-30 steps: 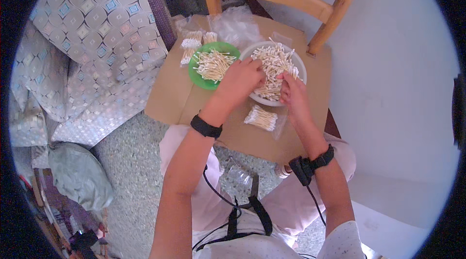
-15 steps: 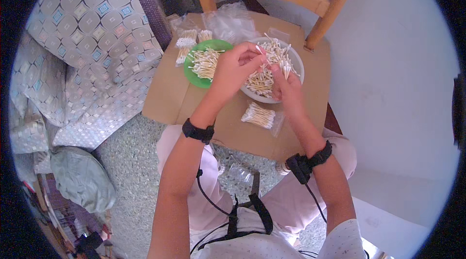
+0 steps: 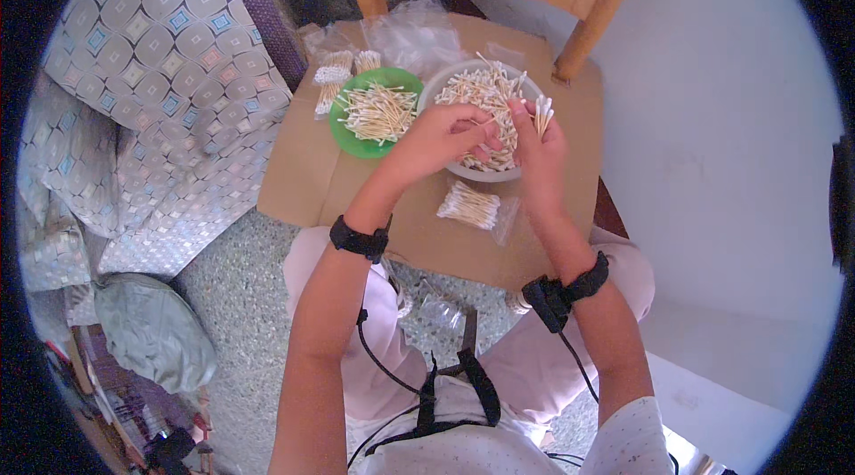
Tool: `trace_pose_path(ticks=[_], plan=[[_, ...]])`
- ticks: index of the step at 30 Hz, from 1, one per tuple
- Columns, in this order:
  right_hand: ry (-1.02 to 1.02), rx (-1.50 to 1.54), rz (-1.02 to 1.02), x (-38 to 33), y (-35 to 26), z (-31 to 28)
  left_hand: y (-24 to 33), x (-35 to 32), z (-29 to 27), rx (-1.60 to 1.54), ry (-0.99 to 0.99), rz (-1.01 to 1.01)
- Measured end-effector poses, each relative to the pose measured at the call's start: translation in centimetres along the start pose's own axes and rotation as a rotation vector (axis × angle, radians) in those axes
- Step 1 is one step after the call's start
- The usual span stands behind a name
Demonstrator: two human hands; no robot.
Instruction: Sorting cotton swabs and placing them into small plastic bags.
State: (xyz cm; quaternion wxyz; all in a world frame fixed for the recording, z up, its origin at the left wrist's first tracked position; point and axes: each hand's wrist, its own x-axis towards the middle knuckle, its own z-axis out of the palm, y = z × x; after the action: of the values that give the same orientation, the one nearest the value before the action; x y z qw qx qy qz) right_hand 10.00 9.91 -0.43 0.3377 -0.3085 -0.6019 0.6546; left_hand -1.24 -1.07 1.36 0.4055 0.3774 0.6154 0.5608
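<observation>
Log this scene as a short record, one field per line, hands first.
Left hand: fingers curled over white round bowl; grip unclear
Right hand: holding small bunch of white-tipped cotton swabs
White bowl contents: heaped loose swabs
Green round bowl: left of white bowl, also holding swabs
Clear plastic packet: swab-filled, nearer the person than both bowls
Surface: flat brown cardboard

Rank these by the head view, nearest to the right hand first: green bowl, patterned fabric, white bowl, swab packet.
From the right hand:
1. White bowl: immediately left, partly covered by the hand in this view.
2. Swab packet: left and closer to the person.
3. Green bowl: farther left.
4. Patterned fabric: far left.
</observation>
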Motion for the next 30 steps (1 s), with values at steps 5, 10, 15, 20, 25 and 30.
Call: trace_pose_path(ticks=[5,10,15,20,25,30], plan=[[-0.018,0.038,-0.029,0.0,-0.3,0.0,-0.7,0.0,0.3,0.153,-0.006,0.08],[-0.027,0.042,0.027,-0.1,-0.6,-0.2,0.2,0.0,-0.9,0.2,0.123,0.176],[-0.064,-0.152,-0.024,-0.5,-0.1,0.3,0.5,0.4,-1.3,0.236,0.298,0.193],[-0.297,-0.251,-0.143,-0.7,0.3,0.8,0.4,0.6,-1.4,0.161,0.267,0.251],[-0.372,-0.162,0.087,-0.8,0.4,1.0,0.5,0.3,-1.7,0.233,0.31,0.239],[-0.191,0.058,0.222,-1.0,-0.9,1.2,-0.2,0.4,-2.2,0.204,0.348,0.232]])
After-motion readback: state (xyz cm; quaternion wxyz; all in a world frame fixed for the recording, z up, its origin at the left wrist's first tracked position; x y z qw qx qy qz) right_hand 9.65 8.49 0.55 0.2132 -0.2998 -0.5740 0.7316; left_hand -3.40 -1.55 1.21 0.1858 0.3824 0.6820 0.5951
